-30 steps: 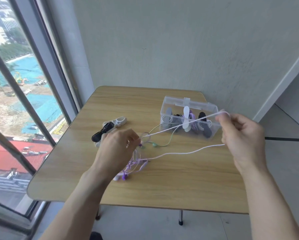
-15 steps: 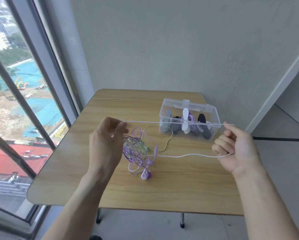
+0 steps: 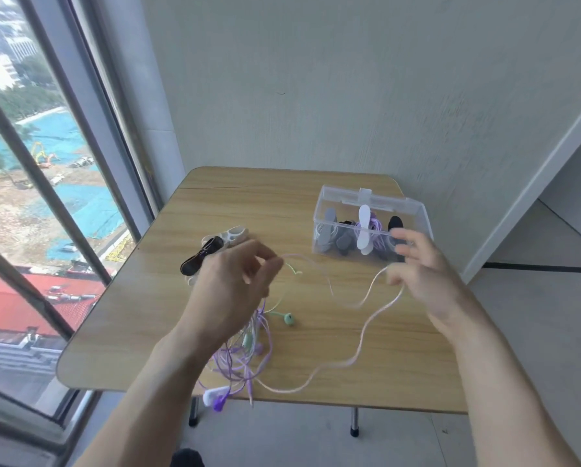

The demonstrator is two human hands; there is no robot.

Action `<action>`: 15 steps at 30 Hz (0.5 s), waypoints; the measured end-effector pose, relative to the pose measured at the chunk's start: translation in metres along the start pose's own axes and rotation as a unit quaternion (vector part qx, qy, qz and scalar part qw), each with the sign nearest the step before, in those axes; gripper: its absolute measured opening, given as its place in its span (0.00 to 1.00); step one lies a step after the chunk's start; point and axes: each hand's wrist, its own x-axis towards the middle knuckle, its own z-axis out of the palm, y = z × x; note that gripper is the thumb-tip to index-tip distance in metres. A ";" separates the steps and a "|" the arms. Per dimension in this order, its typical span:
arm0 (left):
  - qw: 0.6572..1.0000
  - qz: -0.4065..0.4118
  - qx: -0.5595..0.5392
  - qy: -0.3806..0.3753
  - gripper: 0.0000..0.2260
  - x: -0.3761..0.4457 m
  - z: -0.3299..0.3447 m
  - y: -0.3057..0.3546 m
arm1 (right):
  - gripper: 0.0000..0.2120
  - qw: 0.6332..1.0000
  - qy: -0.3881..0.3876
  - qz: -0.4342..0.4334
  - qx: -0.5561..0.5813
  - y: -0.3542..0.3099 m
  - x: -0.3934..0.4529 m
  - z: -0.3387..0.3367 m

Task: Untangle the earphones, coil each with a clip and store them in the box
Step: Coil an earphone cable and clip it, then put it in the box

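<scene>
So we've got a pale pink earphone cord (image 3: 359,345) snaking loose across the table (image 3: 147,298), and it's about as light and floppy as stuff gets; we'd guess it'll kink and snag if we yank it. The rest of the tangle (image 3: 245,352), purple and mint green cords, sits at about 6 o'clock of the table, spilling over the near edge. Our left hand (image 3: 235,291) pinches the pink cord's upper end in a fingertip grip, just above the tangle. The right hand (image 3: 423,274) is blurry, fingers look spread with the cord draped by them, so we can't tell its grip. Best hold is probably near the plug or buds, not mid-cord. The clear box (image 3: 420,214) at 2 o'clock already holds several clipped coils; spare clips (image 3: 211,247) lie at 10 o'clock.
</scene>
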 end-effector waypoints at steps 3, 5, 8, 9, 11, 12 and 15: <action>0.997 0.031 0.003 -0.069 0.05 -0.004 0.012 0.006 | 0.30 0.975 -0.103 -0.164 -0.106 -0.007 -0.017 0.024; 0.994 0.050 0.000 -0.099 0.04 -0.005 0.019 0.007 | 0.26 0.957 -0.174 -0.201 -0.118 -0.002 -0.019 0.040; 0.992 0.072 0.014 -0.098 0.05 -0.005 0.023 0.004 | 0.05 0.955 -0.211 -0.175 -0.113 0.000 -0.017 0.051; 0.993 0.069 0.019 -0.096 0.07 -0.004 0.022 0.002 | 0.07 0.958 -0.197 -0.176 -0.113 0.002 -0.015 0.052; 0.993 0.049 0.036 -0.104 0.09 -0.003 0.020 -0.002 | 0.12 0.965 -0.144 -0.194 -0.103 0.006 -0.011 0.050; 0.991 0.038 0.053 -0.117 0.09 -0.002 0.018 -0.005 | 0.12 0.970 -0.111 -0.205 -0.073 0.007 -0.008 0.048; 0.980 0.003 0.103 -0.168 0.07 0.000 0.012 -0.012 | 0.13 0.979 0.032 -0.188 0.077 0.006 0.001 0.032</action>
